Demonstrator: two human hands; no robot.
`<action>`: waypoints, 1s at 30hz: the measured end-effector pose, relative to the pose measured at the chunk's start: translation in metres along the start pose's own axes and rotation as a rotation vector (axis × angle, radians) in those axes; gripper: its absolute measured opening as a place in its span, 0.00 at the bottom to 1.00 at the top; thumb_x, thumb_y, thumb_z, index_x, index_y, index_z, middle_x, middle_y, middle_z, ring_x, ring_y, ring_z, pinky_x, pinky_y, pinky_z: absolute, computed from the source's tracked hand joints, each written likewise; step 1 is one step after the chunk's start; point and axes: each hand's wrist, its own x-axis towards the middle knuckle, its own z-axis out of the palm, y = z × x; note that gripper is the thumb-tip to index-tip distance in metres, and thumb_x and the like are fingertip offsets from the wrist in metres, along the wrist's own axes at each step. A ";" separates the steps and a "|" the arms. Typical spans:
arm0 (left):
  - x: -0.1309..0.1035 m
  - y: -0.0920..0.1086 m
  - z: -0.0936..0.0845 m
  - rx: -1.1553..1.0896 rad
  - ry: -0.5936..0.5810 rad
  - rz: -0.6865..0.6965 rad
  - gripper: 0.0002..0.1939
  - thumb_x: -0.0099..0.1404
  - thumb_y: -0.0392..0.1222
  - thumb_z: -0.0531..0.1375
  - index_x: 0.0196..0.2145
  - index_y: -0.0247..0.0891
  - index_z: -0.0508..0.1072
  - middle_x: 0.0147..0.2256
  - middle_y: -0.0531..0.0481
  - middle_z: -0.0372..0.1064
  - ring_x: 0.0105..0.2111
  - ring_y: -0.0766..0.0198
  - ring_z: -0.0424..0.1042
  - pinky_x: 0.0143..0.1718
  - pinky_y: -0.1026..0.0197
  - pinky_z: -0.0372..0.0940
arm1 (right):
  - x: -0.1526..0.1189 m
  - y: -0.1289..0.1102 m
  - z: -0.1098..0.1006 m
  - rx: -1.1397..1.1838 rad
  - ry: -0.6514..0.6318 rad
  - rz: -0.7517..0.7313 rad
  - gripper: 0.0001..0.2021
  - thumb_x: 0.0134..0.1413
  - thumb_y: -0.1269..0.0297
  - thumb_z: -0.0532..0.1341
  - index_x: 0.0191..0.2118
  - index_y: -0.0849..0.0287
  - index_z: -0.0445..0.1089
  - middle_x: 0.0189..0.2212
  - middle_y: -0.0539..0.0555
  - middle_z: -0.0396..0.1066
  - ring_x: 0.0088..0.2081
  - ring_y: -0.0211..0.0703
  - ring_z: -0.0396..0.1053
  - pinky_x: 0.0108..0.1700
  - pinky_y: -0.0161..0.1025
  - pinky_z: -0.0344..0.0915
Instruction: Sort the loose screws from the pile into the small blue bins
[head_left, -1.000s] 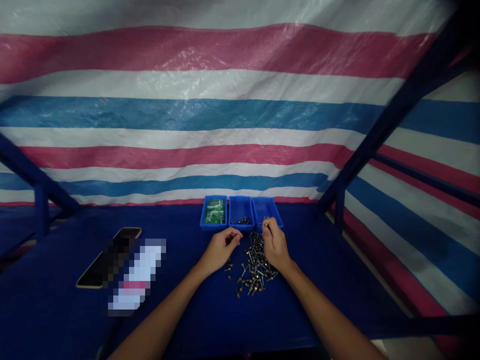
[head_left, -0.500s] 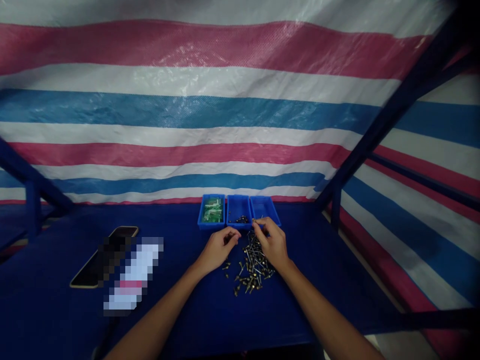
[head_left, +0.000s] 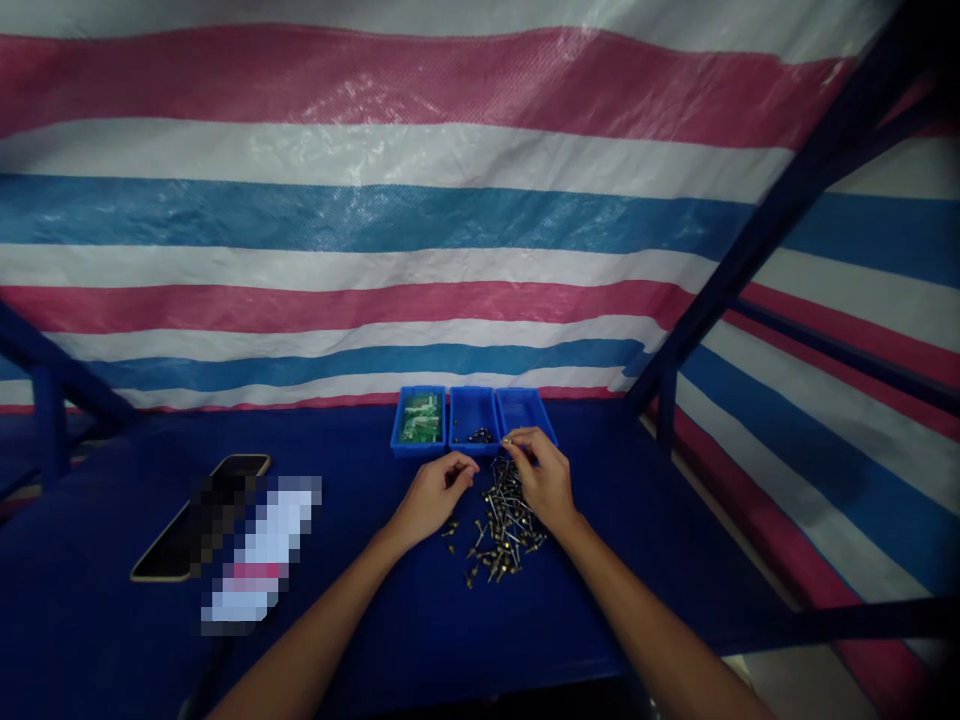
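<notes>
A loose pile of small metal pieces [head_left: 504, 530], with thin silvery shanks and brass-coloured ends, lies on the blue table between my forearms. My right hand [head_left: 546, 480] pinches one small brass-tipped metal piece [head_left: 507, 441] at the front of the bins, above the pile's far end. To its left, my left hand [head_left: 435, 497] has thumb and forefinger closed together; whatever may be between them is hidden. Beyond my hands, the middle blue bin [head_left: 471, 403] holds several dark small pieces [head_left: 480, 436]. Part of the right blue bin [head_left: 525, 405] is behind my right hand.
The left blue bin [head_left: 395, 420] contains green-and-clear packets [head_left: 421, 418]. A phone [head_left: 165, 548] and a blurred-out pale item [head_left: 262, 555] lie on the left of the table [head_left: 360, 640]. Striped sheeting [head_left: 375, 220] hangs behind, with a blue frame bar [head_left: 720, 270] at right.
The whole view has shifted slightly. Both hands stay nearly in place, and the small metal piece in my right fingertips shows a little more clearly.
</notes>
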 end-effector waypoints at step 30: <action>-0.001 0.001 -0.002 0.013 -0.015 -0.004 0.13 0.76 0.49 0.56 0.45 0.41 0.78 0.36 0.51 0.77 0.34 0.61 0.74 0.36 0.62 0.63 | -0.004 0.004 0.003 0.021 -0.066 0.100 0.05 0.71 0.63 0.59 0.42 0.54 0.71 0.43 0.53 0.77 0.29 0.40 0.70 0.36 0.39 0.68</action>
